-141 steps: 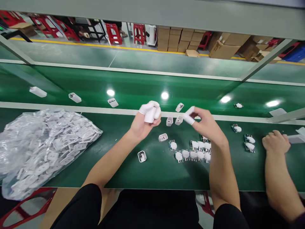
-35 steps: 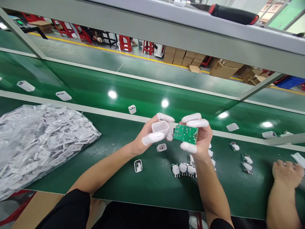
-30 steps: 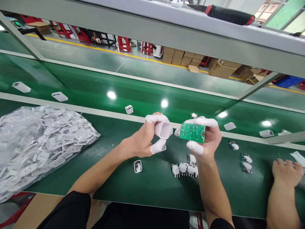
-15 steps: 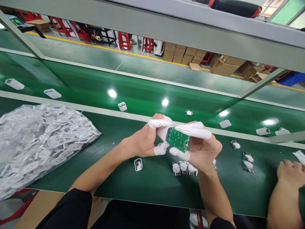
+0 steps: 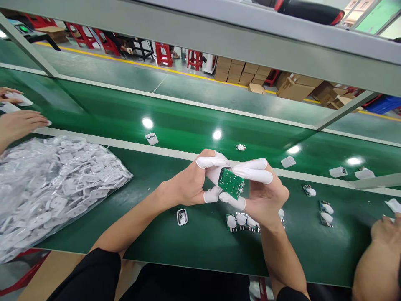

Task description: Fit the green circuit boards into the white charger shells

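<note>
White finger cots cover several fingertips on both hands. My left hand (image 5: pixel 200 177) is closed around a white plastic housing (image 5: pixel 213 174), its open end turned to the right. My right hand (image 5: pixel 261 186) pinches a green circuit board (image 5: pixel 231 183) between thumb and fingers, solder side facing me. The board's left end sits inside the mouth of the housing; the rest sticks out. Below my right hand, a row of circuit boards with white blobs (image 5: pixel 241 219) lies on the bench, partly hidden by my forearm. A small white end piece (image 5: pixel 181 217) rests below my left hand.
A clear bag of white plastic parts (image 5: pixel 69 175) fills the left side. White housings (image 5: pixel 288 161) and a board (image 5: pixel 240 147) lie on the green belt (image 5: pixel 188 125). Other people's hands (image 5: pixel 23 123) are at far left; another person's arm (image 5: pixel 376 255) is at right.
The circuit board has slid further left into the housing, with my right hand following. Parts on the belt have shifted left. Another person's hands have appeared at far left over housings.
</note>
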Tool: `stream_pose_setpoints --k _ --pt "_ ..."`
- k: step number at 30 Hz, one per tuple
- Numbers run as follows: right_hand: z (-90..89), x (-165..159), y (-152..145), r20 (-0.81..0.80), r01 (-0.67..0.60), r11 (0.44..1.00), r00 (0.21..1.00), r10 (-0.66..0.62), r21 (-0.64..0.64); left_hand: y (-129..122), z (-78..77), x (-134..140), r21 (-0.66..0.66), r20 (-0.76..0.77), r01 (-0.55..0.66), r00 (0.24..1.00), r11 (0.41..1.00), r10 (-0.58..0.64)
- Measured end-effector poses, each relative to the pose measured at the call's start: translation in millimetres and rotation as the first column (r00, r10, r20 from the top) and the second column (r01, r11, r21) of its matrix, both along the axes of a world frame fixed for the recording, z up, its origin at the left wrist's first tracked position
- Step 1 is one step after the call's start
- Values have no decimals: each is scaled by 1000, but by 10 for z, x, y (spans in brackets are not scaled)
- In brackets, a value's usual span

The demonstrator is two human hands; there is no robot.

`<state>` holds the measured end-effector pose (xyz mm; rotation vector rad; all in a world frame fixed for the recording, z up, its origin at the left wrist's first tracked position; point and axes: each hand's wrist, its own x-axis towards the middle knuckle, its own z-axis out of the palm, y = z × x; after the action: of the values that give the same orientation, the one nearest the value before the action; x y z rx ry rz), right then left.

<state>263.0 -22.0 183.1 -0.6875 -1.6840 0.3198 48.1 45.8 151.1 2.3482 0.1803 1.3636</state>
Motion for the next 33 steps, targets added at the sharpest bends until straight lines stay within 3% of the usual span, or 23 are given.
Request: stream_pose_setpoints --k 17,22,25,28,33 --pt "27 16 4 66 12 1000 998 -13 15 -3 24 -5 4 -41 -38 998 999 38" --pt "17 12 33 148 96 995 985 -92 -21 -9 31 13 -68 -15 19 1000 998 -20" --pt "-18 33 87 171 180 974 964 -202 138 -16 16 20 -186 -3 41 999 982 -42" --pt "-52 50 136 200 225 902 928 -314 369 -32 8 12 -319 -3 22 1000 948 -24" --pt "-79 37 156 240 206 896 918 -316 392 -51 13 -6 -365 28 26 999 931 -17"
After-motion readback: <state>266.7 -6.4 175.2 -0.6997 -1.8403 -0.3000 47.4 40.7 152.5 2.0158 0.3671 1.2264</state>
